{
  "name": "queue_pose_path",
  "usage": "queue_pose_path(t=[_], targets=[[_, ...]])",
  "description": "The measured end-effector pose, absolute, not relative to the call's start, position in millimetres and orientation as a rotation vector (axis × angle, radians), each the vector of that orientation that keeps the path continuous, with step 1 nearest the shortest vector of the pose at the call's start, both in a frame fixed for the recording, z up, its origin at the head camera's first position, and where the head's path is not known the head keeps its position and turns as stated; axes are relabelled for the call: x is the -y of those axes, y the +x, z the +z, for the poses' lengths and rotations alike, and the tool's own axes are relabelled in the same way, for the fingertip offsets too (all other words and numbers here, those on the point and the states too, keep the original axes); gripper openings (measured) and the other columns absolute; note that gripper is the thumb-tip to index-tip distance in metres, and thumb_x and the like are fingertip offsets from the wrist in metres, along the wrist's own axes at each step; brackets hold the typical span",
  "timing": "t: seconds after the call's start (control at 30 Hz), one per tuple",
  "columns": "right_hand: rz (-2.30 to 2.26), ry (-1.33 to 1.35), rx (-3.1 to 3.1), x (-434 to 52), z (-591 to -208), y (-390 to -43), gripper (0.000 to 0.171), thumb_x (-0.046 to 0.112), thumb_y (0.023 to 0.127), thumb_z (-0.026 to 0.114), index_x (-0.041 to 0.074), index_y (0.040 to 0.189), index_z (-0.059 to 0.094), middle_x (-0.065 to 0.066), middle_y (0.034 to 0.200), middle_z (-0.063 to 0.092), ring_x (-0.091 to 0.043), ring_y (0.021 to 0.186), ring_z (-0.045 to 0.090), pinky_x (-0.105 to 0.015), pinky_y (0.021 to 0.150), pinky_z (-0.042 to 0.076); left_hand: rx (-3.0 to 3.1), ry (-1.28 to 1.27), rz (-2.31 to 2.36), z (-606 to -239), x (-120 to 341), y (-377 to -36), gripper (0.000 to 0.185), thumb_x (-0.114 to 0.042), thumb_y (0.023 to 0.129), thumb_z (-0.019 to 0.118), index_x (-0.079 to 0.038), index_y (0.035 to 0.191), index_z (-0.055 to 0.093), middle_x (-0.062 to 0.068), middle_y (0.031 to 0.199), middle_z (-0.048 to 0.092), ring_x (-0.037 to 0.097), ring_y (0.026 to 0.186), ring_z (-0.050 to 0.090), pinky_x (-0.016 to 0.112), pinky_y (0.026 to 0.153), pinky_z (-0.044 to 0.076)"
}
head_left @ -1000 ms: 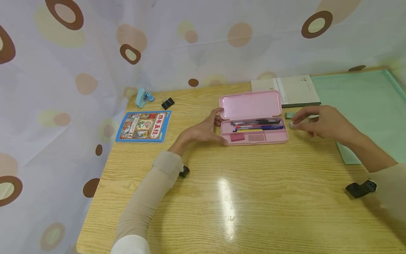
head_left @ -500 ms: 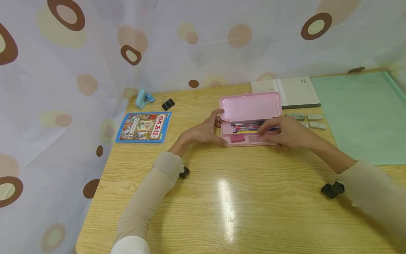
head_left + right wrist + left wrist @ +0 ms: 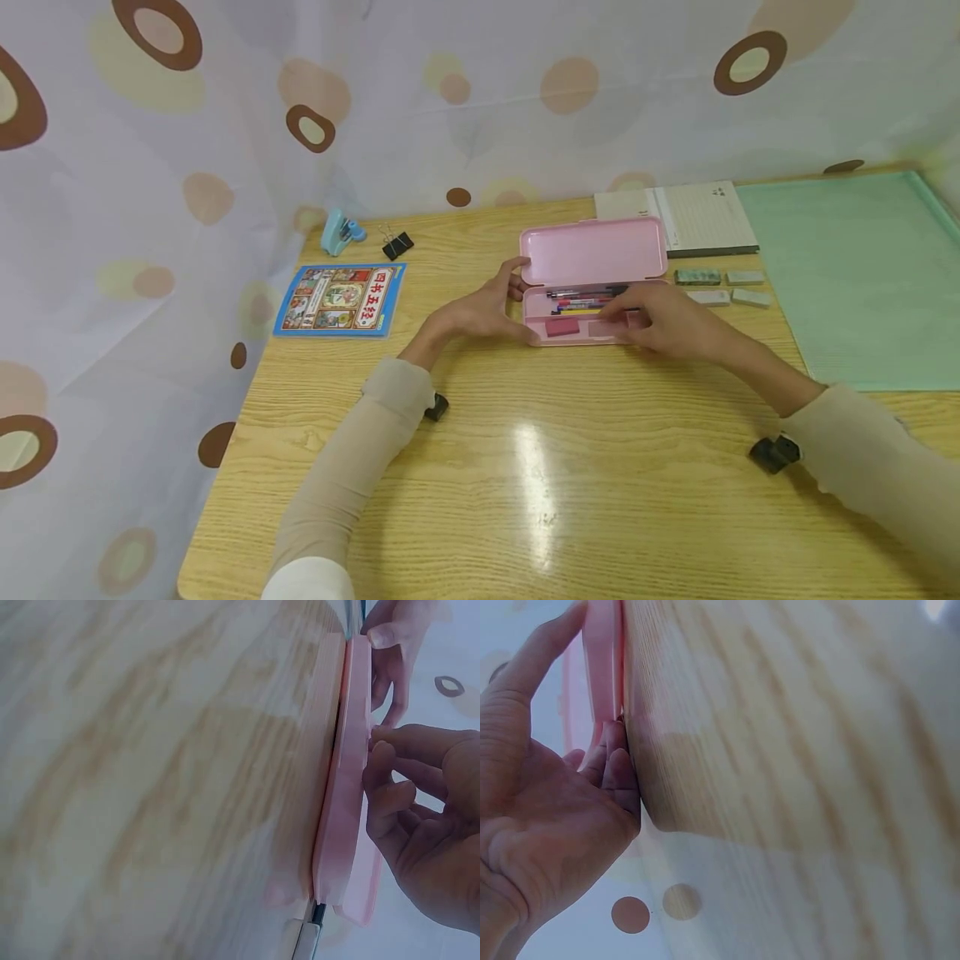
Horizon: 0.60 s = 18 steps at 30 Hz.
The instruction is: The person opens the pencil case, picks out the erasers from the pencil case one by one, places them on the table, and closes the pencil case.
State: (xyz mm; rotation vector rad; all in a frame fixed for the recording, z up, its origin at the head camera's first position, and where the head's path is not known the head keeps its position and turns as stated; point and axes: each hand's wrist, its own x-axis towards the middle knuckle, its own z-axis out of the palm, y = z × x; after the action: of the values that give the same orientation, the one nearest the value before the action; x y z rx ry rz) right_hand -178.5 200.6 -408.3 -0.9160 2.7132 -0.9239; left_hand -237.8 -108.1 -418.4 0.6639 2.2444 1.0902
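An open pink pencil case lies on the wooden table, with pens and two pink erasers in its tray. My left hand grips the case's left end, thumb on the lid's edge and fingers at the tray. In the left wrist view that hand lies against the pink case. My right hand reaches over the right part of the tray with curled fingers. The right wrist view shows the right hand bent over the case's rim; whether it holds anything is hidden.
Several small erasers lie right of the case beside a green mat. A notebook lies behind the case. To the left are a picture book, a black binder clip and a blue stapler. A spotted curtain hangs behind.
My right hand left the erasers at the right and moved left over the case's tray. The left hand stayed on the case's left end.
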Motion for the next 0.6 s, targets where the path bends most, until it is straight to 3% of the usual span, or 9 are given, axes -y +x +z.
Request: queue_pose_path(t=[0.13,0.43,0.6], targets=[[-0.933,-0.932,-2.722,-198.0,-407.6,-177.8,0.022,0.005,0.094,0.076,0.007,0.116,0.079,-0.005,0.107,0.072,-0.018,0.089,0.055,-0.035,0.076,0.044,-2.249,0.665,1.091,-418.6,108.1,-237.7,0.121,-0.028,0.079,0.092,-0.022,0.163,0.004,0.007,0.143,0.040,0.019,0.128,0.042,0.031,0.113,0.037],[-1.030,-0.880,-2.673,-198.6,-403.2,-174.1,0.019,0.001,0.098,0.069,0.010,0.111,0.080,-0.006,0.110,0.072,-0.018,0.091,0.055,-0.037,0.080,0.047,-2.253,0.661,1.097,-420.2,107.6,-238.1,0.122,-0.027,0.079,0.092,-0.022,0.163,0.005,0.006,0.142,0.040,0.019,0.128,0.043,0.030,0.114,0.036],[-1.054,-0.802,-2.661,-198.9,-404.3,-173.7,0.019,0.001,0.098,0.068,0.010,0.110,0.079,-0.008,0.112,0.073,-0.015,0.070,0.055,-0.030,0.069,0.048,-2.255,0.659,1.091,-420.1,107.6,-238.1,0.123,-0.028,0.078,0.093,-0.023,0.164,0.004,0.006,0.143,0.040,0.019,0.128,0.043,0.031,0.114,0.036]])
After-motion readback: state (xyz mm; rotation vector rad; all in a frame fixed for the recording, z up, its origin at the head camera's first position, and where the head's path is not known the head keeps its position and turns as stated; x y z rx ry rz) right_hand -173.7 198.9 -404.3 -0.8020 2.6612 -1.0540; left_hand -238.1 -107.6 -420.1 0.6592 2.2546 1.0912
